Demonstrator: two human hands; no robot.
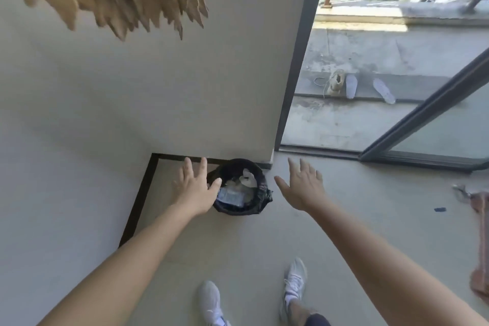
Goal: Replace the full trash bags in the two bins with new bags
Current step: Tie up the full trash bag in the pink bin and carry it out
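A small round bin (260,188) lined with a black trash bag stands on the floor against the wall corner. The bag holds white paper and a bluish packet (231,196). My left hand (197,188) is stretched out with fingers spread over the bin's left rim, holding nothing. My right hand (304,186) hovers open to the right of the bin, a short gap away from it. Only this one bin is in view.
A white wall (132,100) with a dark baseboard runs left of the bin. An open sliding glass door (423,119) leads to a balcony with shoes (336,83) and a railing. A pinkish cloth (481,246) lies at the right edge. A dried plant hangs at top left.
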